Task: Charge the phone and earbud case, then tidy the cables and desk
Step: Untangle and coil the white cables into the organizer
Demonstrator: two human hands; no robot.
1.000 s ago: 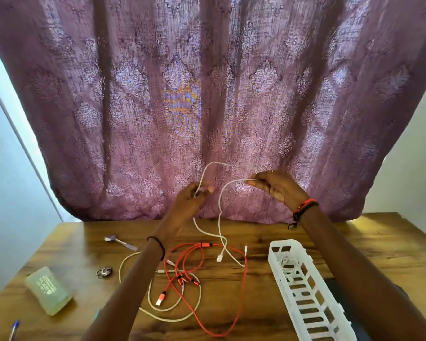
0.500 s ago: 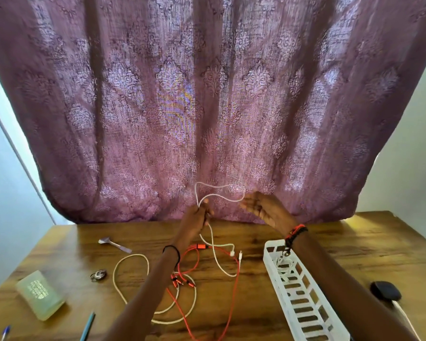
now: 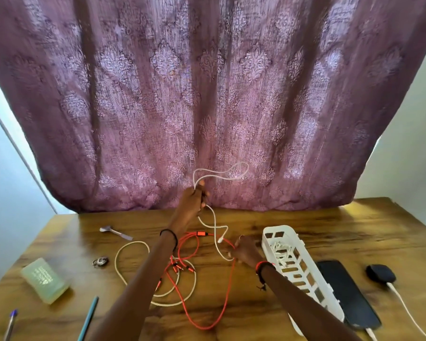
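A wooden table (image 3: 305,222) carries, from the left, a blue pen (image 3: 10,323), a teal pencil (image 3: 89,316), a pale green case (image 3: 44,280), a small metal ring (image 3: 100,261) and a spoon-like metal piece (image 3: 116,233). In the middle a cream cable (image 3: 115,260) lies looped, tangled with a red cable (image 3: 201,233); a white cable (image 3: 215,232) reaches down across the red one. To the right lie a white slotted basket (image 3: 279,228), just beside it a black phone (image 3: 347,294), then a dark earbud case (image 3: 380,273) with a white lead (image 3: 403,306) joined to it
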